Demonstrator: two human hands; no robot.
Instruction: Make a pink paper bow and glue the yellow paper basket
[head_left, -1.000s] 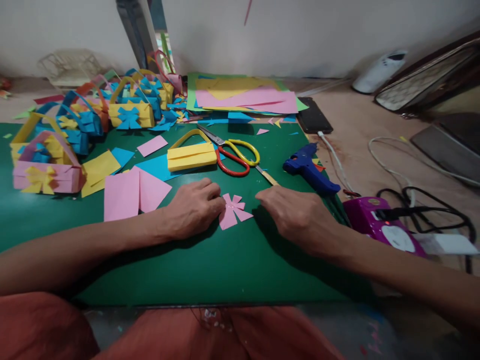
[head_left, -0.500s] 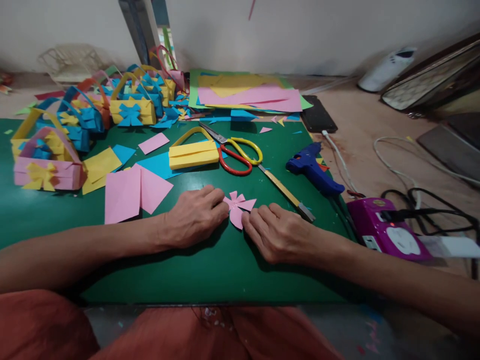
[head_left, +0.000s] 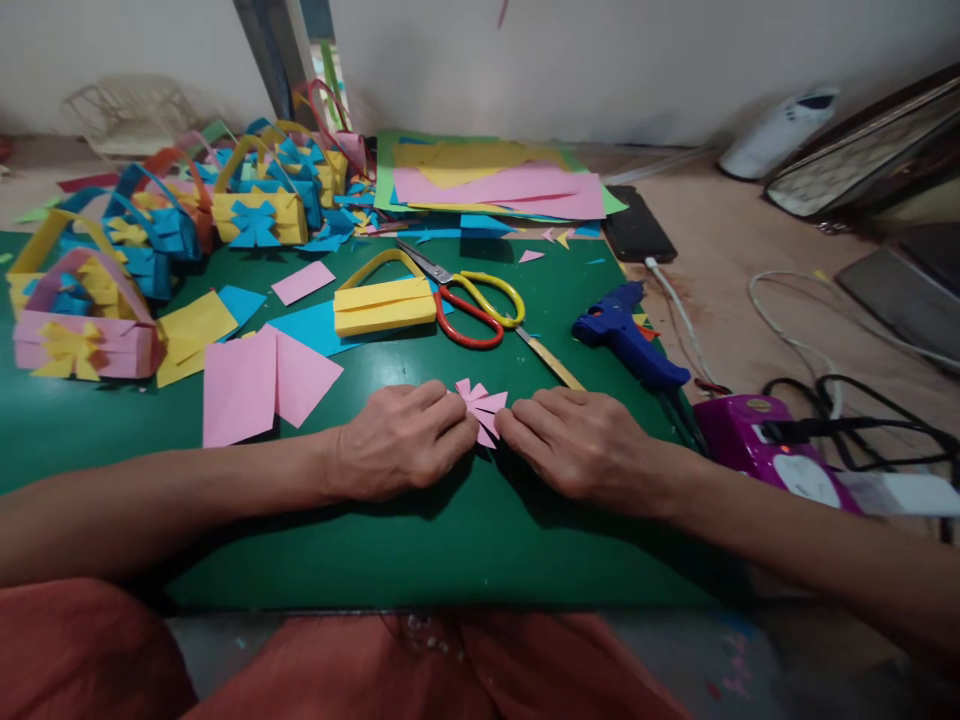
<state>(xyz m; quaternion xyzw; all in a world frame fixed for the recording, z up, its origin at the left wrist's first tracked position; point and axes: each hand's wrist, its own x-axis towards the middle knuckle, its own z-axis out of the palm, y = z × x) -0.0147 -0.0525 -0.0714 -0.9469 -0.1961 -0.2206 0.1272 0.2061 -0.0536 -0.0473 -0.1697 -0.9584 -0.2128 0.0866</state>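
Observation:
Between my two hands is a pink paper flower (head_left: 482, 408) with narrow cut petals, partly covered by my fingers. My left hand (head_left: 409, 435) is closed on its left side. From the right, my right hand (head_left: 574, 440) pinches the opposite edge with bent fingers. Beyond them lie scissors (head_left: 472, 308) with one red and one yellow handle. A yellow paper basket (head_left: 384, 305) with a strap handle rests beside the blades. The cutter (head_left: 551, 360) with a tan handle runs under the scissors, its near end hidden behind my right hand.
Pink paper pieces (head_left: 240, 390) lie left of my hands. Several finished paper baskets (head_left: 86, 345) stand at the far left. Coloured sheets (head_left: 495, 190) are stacked at the back. A blue glue gun (head_left: 630, 335), a phone (head_left: 639, 225) and a purple power box (head_left: 757, 440) with cables are on the right.
Both hands have shifted around the pink flower, which is turned and shows its petals differently. My right hand now covers the near end of the cutter. The view has moved slightly.

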